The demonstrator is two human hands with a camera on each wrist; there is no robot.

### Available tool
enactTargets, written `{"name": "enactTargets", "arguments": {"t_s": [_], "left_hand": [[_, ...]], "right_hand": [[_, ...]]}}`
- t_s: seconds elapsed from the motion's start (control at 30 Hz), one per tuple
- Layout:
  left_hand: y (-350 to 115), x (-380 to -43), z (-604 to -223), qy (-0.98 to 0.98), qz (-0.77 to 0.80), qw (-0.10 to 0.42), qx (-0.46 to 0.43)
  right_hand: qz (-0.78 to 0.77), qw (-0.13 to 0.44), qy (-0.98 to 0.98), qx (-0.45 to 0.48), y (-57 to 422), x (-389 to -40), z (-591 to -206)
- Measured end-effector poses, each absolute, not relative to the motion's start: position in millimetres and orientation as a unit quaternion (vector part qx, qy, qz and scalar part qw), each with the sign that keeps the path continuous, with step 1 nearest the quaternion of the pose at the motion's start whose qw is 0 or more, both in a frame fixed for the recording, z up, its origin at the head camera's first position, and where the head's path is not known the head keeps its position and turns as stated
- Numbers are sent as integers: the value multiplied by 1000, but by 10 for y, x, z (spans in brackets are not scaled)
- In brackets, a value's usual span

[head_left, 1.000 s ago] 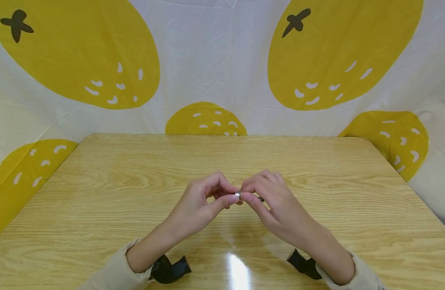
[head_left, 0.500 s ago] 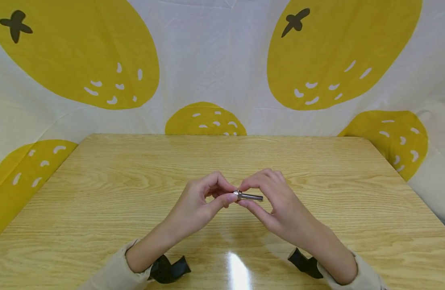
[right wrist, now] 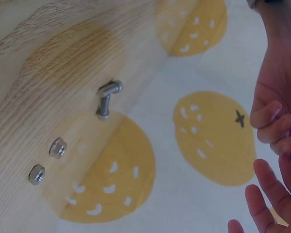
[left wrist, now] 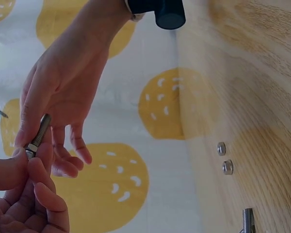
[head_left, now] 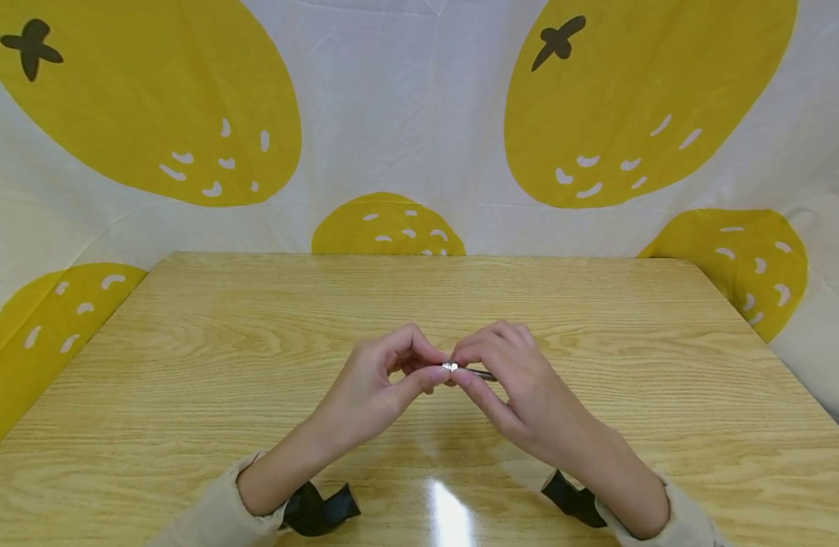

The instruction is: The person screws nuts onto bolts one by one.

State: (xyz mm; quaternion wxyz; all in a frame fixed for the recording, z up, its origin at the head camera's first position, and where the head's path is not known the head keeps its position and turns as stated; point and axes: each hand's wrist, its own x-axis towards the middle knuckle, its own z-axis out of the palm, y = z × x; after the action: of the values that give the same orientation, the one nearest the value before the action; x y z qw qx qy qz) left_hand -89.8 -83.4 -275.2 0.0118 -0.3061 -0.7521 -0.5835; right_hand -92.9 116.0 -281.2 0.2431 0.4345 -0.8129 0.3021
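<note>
In the head view, my left hand (head_left: 381,380) pinches the head end of a metal bolt (head_left: 484,375) between thumb and fingers. From the other side my right hand (head_left: 518,380) has its thumb and forefinger on a hex nut (head_left: 454,367) near that end. The left wrist view shows the threaded shank (left wrist: 41,127) sticking out past the nut (left wrist: 32,148), between the two hands. Only a sliver of the bolt shows at the edge of the right wrist view, behind fingers. Both hands are raised above the wooden table (head_left: 255,327).
Two loose nuts (left wrist: 221,148) lie on the tabletop in the left wrist view. Two more bolts (right wrist: 109,89) lie close together in the right wrist view. A patterned white and yellow cloth (head_left: 392,114) hangs behind the table's far edge.
Half a second ago my right thumb and forefinger were spread apart, exposing the shank; now they are closed in on the nut again. My left hand has stayed put.
</note>
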Motion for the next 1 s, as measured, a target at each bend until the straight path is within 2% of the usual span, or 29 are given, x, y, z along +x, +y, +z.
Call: {"name": "enactTargets", "arguments": {"t_s": [0.5,1.0], "left_hand": [[-830,-888,-2732,-759,-577,21,-299],[-838,-928,-2770,-777,-551,36,-302]], "right_hand": [[303,271,-808,427,1135,-917,-2800],[291,238,-831,409,1150,-910,-2777]]}}
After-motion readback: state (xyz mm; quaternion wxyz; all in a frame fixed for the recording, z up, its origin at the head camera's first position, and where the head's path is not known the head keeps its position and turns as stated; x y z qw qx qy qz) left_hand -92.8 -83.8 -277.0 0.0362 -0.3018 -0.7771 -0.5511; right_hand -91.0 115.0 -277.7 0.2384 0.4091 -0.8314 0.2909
